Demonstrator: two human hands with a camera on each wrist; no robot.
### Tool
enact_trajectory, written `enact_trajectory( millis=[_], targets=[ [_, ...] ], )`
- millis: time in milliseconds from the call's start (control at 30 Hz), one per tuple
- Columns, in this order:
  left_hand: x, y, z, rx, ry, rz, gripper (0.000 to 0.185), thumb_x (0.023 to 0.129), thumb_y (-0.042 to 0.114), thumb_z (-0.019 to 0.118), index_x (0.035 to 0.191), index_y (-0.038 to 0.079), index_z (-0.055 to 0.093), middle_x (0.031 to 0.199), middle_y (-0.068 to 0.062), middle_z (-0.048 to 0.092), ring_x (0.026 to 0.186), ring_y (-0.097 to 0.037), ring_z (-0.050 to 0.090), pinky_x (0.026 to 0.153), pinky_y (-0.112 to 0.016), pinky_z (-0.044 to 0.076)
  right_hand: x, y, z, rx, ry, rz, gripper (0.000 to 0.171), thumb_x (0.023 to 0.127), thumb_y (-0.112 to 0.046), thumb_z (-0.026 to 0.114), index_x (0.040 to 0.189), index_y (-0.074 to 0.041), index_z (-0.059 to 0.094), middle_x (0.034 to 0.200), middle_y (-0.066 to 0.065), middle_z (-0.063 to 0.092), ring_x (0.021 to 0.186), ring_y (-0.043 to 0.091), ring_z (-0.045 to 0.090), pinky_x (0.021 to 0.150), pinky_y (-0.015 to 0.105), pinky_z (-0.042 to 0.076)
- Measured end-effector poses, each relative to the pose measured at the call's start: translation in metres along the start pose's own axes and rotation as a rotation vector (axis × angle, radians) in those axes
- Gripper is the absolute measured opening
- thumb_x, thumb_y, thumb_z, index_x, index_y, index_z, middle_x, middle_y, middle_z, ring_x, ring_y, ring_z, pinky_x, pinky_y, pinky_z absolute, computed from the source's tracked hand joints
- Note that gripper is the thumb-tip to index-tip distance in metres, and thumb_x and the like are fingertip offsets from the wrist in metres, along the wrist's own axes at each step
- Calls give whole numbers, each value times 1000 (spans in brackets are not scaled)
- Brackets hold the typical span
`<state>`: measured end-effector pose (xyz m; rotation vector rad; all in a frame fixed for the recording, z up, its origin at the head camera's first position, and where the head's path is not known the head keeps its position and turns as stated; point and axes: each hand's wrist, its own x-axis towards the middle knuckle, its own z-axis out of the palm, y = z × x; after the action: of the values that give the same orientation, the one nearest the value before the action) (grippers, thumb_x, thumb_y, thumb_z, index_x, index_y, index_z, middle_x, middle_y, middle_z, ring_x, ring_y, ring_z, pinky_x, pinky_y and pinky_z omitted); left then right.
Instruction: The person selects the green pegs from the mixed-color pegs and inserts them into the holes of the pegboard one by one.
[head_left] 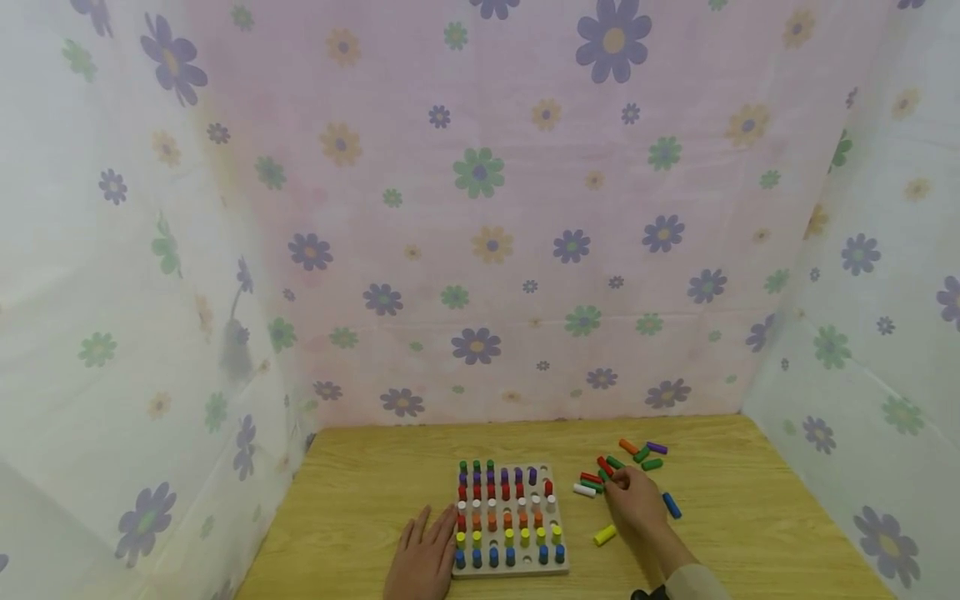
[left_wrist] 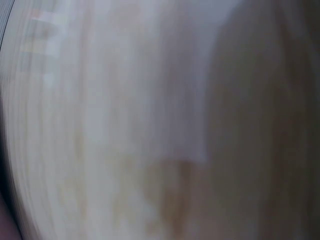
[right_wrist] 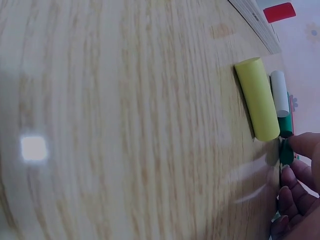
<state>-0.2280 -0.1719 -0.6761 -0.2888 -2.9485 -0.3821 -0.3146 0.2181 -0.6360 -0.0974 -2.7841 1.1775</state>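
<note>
A pale pegboard point(head_left: 512, 573) bears rows of coloured pegs: green, purple, red, white, orange, yellow and blue, with bare holes among them. At the left end of the orange row stands a red peg point(head_left: 461, 521). My left hand point(head_left: 422, 557) lies flat on the table with its fingers straight, fingertips right at the board's left edge. Right of the board, my right hand point(head_left: 637, 502) reaches into the loose pegs. Its thumb and fingertips pinch a green peg point(right_wrist: 286, 152), partly hidden by the hand. Beside it lie a white peg point(head_left: 584, 490) and a yellow peg point(right_wrist: 257, 99).
Beyond the right hand are an orange peg point(head_left: 628, 447), a purple peg point(head_left: 657, 447) and several green ones. A blue peg point(head_left: 671, 505) lies to its right. Flowered cloth point(head_left: 480, 250) walls the wooden table point(head_left: 337, 483) at the back and sides. The left wrist view is blurred.
</note>
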Motion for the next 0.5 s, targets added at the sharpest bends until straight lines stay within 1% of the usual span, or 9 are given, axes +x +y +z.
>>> enact_trajectory(
  millis=[167,267,333,500],
  targets=[
    [-1,1,2,16,28,4,55,112,48,27,155,23,48,154,3,53,147,-37,39,119,-60,30,2,1,-1,-29,-27,27,25,95,-21,69,110,-1,69,89,4,64,77,19,58,62,34,48],
    [0,1,1,13,37,6,54,112,48,27,155,23,48,154,4,52,147,-37,38,119,-60,30,3,1,-1,-44,-36,24,25,95,-20,70,111,-1,69,86,3,61,74,19,55,60,32,44],
    [-1,2,0,6,38,7,54,112,48,28,155,23,48,154,3,52,147,-37,38,120,-60,29,3,1,-2,-53,-34,9,25,95,-19,70,111,0,68,85,3,60,74,19,54,59,32,43],
    [-2,1,-3,1,18,6,54,112,47,28,155,22,48,154,3,52,147,-37,38,120,-60,29,0,1,-3,-81,-28,-25,22,95,-17,70,108,1,67,87,3,62,76,18,56,62,33,47]
  ],
)
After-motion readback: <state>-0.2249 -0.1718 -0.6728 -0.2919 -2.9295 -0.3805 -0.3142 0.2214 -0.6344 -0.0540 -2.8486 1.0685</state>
